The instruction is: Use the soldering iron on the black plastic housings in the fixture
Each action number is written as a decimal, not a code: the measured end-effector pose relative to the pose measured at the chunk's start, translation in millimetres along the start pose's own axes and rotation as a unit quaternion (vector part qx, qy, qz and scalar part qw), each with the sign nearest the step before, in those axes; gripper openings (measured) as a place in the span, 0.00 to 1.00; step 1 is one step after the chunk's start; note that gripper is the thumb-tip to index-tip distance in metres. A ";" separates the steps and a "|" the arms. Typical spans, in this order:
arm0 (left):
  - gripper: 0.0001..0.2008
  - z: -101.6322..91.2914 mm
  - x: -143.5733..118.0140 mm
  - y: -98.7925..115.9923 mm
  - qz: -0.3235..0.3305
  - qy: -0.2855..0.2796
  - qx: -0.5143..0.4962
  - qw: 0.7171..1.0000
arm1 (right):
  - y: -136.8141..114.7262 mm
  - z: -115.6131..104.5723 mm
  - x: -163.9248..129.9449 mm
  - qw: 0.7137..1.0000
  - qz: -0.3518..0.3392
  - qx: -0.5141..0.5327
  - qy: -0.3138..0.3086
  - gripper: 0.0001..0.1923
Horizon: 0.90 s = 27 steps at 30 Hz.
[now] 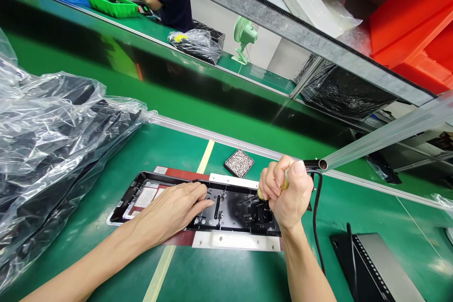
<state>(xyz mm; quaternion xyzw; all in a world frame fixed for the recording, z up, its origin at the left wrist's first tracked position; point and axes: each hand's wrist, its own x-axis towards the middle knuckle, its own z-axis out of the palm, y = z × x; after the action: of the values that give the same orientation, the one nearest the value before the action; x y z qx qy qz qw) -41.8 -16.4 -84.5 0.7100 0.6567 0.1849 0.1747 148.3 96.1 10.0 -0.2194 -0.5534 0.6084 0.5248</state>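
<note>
A long black plastic housing (233, 212) lies open side up on a fixture with white bars (236, 240). My left hand (180, 205) rests across its middle, fingers loosely bent, thumb a little apart; I see nothing held in it. Closed in a fist, my right hand (286, 188) grips a yellow-handled tool (261, 194) over the housing's right part. The tool's thin metal shaft points left and down into the housing; its exact kind is unclear. Behind the housing sits a small black box of shiny metal bits (239, 163), too small to name.
Plastic-wrapped dark parts (60, 151) are piled on the left. A black cable (316, 222) runs down beside my right hand, near a dark metal tube (320, 164). At right lies a grey-and-black device (378, 264). A metal shelf edge (283, 19) crosses above; another person (173, 2) works beyond.
</note>
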 end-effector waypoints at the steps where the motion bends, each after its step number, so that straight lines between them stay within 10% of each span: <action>1: 0.17 0.0 0.1 0.1 -0.001 -0.001 0.000 1.000 | 0.0 -0.1 0.1 1.000 0.001 0.001 0.000 0.26; 27: 0.17 1.1 0.7 -1.2 -0.007 -0.007 -0.004 1.000 | 1.1 -4.2 -1.4 0.999 -0.005 0.000 -0.032 0.25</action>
<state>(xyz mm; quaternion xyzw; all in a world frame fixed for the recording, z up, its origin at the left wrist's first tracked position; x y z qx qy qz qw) -42.2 -15.6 -86.0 0.7056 0.6601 0.1813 0.1828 151.9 96.9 7.3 -0.1973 -0.5712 0.6123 0.5098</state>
